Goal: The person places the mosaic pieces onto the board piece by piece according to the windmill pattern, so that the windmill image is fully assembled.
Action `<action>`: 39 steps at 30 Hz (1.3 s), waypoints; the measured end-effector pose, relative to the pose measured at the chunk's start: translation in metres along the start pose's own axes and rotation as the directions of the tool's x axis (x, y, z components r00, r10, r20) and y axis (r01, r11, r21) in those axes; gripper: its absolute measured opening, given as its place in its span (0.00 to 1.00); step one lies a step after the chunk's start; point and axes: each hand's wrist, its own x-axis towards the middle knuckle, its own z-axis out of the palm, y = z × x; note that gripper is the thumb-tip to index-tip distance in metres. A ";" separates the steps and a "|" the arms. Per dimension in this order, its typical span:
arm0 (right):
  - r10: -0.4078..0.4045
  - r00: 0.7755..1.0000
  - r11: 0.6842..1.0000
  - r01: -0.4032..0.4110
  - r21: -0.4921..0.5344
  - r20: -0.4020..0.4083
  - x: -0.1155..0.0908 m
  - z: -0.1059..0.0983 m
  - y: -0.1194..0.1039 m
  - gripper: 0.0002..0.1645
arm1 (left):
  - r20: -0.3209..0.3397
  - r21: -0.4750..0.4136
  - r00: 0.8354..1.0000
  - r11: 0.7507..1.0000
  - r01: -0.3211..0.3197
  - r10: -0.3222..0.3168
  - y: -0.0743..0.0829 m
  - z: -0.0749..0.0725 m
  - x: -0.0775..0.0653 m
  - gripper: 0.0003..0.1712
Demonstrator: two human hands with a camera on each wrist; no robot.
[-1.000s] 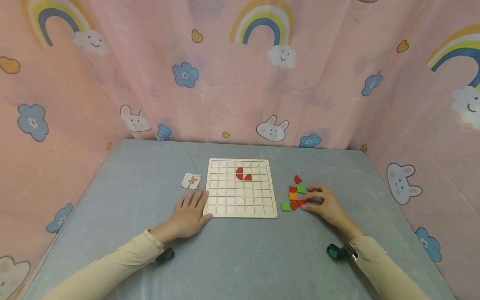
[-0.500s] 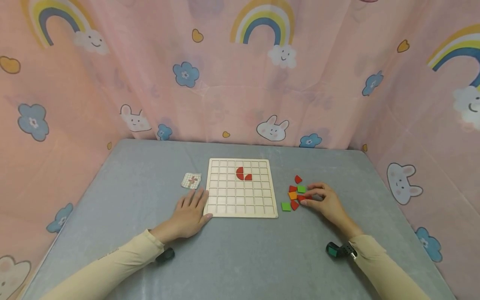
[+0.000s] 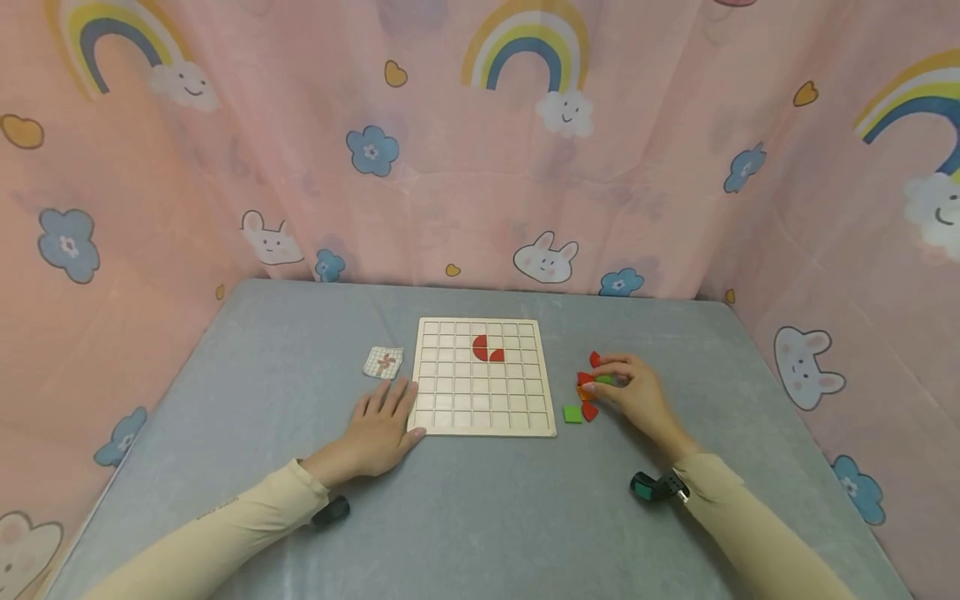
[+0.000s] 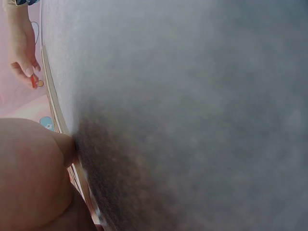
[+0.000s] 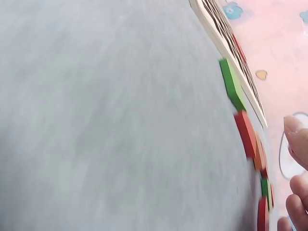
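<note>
My left hand [image 3: 378, 429] lies flat with fingers spread, its fingertips and thumb against the left edge of a wooden grid board [image 3: 453, 400]. Red pieces [image 3: 480, 348] sit in the upper middle cells of that board. Right of the board, my right hand [image 3: 637, 400] pinches a red tile [image 4: 33, 81] between thumb and fingers, just above the loose pieces; its outline is mostly hidden. Below and around that hand are an orange square, largely covered, a green square [image 3: 604, 379] partly hidden, and a red piece [image 3: 596, 359] behind the fingers.
A small card [image 3: 383, 362] with a printed grid and red figure lies left of the board. Another green square [image 3: 572, 414] and a red rounded piece [image 3: 589, 412] lie near the board's right edge. A patterned pink curtain [image 3: 450, 208] stands behind the grey table [image 3: 480, 517].
My right hand has picked up a red tile from the loose pieces and moved left and slightly up with it. The left hand and the board stay where they were.
</note>
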 end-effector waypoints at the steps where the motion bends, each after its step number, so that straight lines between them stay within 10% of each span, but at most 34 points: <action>1: -0.005 1.000 1.000 0.005 0.006 -0.003 0.002 0.002 -0.002 0.19 | -0.001 0.000 1.000 1.000 0.000 0.000 0.000 0.000 0.000 0.41; 39: -0.101 0.994 0.994 0.100 0.033 0.030 0.056 0.077 -0.054 0.15 | 0.013 0.030 1.000 0.999 0.022 -0.022 -0.001 0.002 0.002 0.42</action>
